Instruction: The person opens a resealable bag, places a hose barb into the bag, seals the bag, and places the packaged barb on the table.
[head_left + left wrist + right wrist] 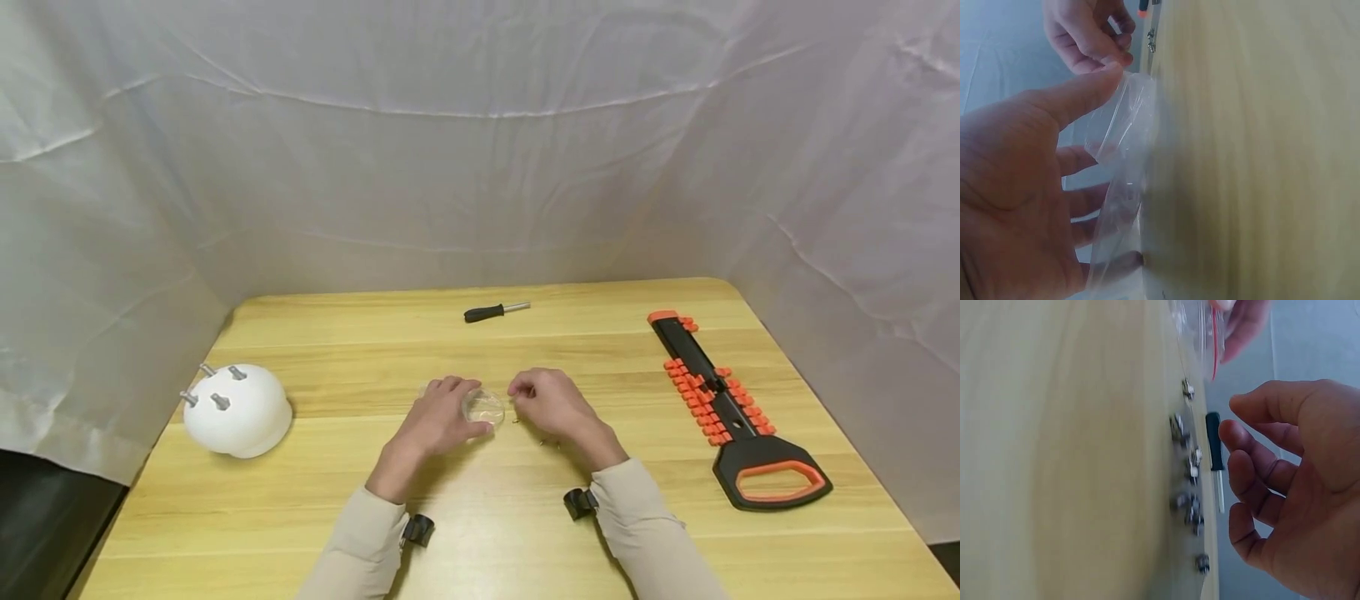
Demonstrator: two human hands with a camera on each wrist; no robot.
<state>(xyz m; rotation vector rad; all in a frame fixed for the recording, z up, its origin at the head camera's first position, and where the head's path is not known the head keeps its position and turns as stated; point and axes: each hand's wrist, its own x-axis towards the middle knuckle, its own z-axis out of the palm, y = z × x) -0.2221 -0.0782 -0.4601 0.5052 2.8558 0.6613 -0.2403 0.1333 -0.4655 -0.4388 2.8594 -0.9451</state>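
Observation:
My left hand [455, 411] grips a small clear plastic bag [485, 407] that stands on the wooden table [630, 542]. In the left wrist view the thumb and fingers [1079, 157] of the left hand [1094, 119] pinch the bag [1124, 156]. My right hand [527, 392] hovers just right of the bag with its fingers loosely curled and nothing visible in them. Several small metal screws [542, 442] lie loose on the table under it. The right wrist view shows the right hand [1234, 419] above the screws [1186, 469], with the bag's red-striped mouth [1213, 344] beyond.
A black-handled screwdriver [495, 312] lies at the back centre. A black and orange socket rail with a handle [720, 408] lies on the right. A white dome with three screws in it [238, 410] sits at the left. White cloth walls surround the table.

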